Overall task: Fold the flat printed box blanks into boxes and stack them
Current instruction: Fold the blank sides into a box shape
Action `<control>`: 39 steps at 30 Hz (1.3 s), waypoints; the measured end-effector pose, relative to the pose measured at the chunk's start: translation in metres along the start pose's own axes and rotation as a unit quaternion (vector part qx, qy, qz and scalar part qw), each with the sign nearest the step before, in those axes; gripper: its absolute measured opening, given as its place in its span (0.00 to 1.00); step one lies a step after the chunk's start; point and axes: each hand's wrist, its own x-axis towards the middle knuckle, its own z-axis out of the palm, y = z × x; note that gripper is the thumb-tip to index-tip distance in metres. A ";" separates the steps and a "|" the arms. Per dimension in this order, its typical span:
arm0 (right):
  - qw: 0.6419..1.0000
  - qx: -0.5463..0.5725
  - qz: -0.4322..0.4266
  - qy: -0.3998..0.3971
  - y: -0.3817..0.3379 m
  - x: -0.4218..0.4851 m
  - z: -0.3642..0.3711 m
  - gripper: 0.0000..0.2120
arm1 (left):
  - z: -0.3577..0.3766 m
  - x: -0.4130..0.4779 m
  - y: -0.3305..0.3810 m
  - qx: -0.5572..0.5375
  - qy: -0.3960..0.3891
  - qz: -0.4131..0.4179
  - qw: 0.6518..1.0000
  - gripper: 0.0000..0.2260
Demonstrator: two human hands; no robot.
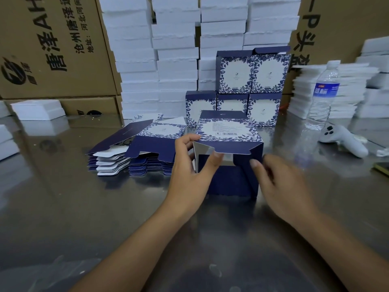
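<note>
A half-formed navy and white floral box point(229, 131) lies on its side on the steel table point(63, 207), its open end facing me with the flaps loose. My left hand point(190, 165) grips the box's left edge, the thumb on one flap and a finger on the top corner. To the right, my right hand point(277, 182) is blurred, its fingertips at the box's right wall. Piles of flat blanks point(145, 152) lie to the left. Several folded boxes point(252, 81) are stacked in two rows behind.
Tall stacks of white foam trays point(176, 49) and brown cartons point(52, 45) line the back. A water bottle point(323, 93), a white controller point(341, 140) and more foam pieces point(336, 89) sit at the right. A phone edge point(382, 168) shows far right.
</note>
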 end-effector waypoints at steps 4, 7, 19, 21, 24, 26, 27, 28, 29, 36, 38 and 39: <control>1.000 -0.008 0.006 -0.012 0.000 0.002 -0.002 0.18 | 0.000 -0.001 -0.003 0.007 0.002 -0.001 1.000 0.21; 1.000 0.013 0.015 -0.011 0.001 0.002 -0.001 0.19 | 0.001 0.000 -0.004 0.007 0.005 0.001 1.000 0.21; 0.992 0.019 0.056 -0.108 0.007 0.002 0.002 0.17 | 0.000 0.002 -0.006 0.015 0.003 -0.006 1.000 0.20; 0.990 0.019 0.068 -0.124 0.007 0.002 0.000 0.17 | 0.000 0.002 -0.006 0.014 0.003 -0.004 1.000 0.20; 0.980 -0.042 0.079 -0.176 0.008 0.000 -0.002 0.17 | -0.001 0.002 -0.007 0.017 0.001 -0.004 1.000 0.20; 0.972 -0.089 0.083 -0.200 0.007 -0.001 -0.002 0.17 | -0.001 0.002 -0.007 0.021 0.001 -0.005 1.000 0.20; 0.972 -0.089 0.087 -0.199 0.007 -0.001 -0.002 0.16 | -0.001 0.002 -0.006 0.022 0.001 -0.005 1.000 0.20; 0.974 -0.078 0.091 -0.194 0.006 -0.001 -0.003 0.16 | 0.000 0.002 -0.006 0.022 0.001 -0.005 1.000 0.20; 0.975 -0.066 0.094 -0.190 0.006 -0.001 -0.003 0.16 | 0.000 0.002 -0.006 0.021 0.000 -0.004 1.000 0.20; 0.974 -0.055 0.073 -0.210 0.004 -0.002 -0.003 0.17 | -0.002 0.005 -0.003 0.002 0.025 -0.020 0.999 0.22; 0.971 -0.076 0.070 -0.217 0.003 -0.003 -0.003 0.18 | -0.003 0.007 -0.002 -0.002 0.038 -0.028 0.999 0.23; 0.970 -0.087 0.069 -0.218 0.002 -0.003 -0.003 0.19 | -0.004 0.008 -0.001 -0.004 0.042 -0.030 0.999 0.23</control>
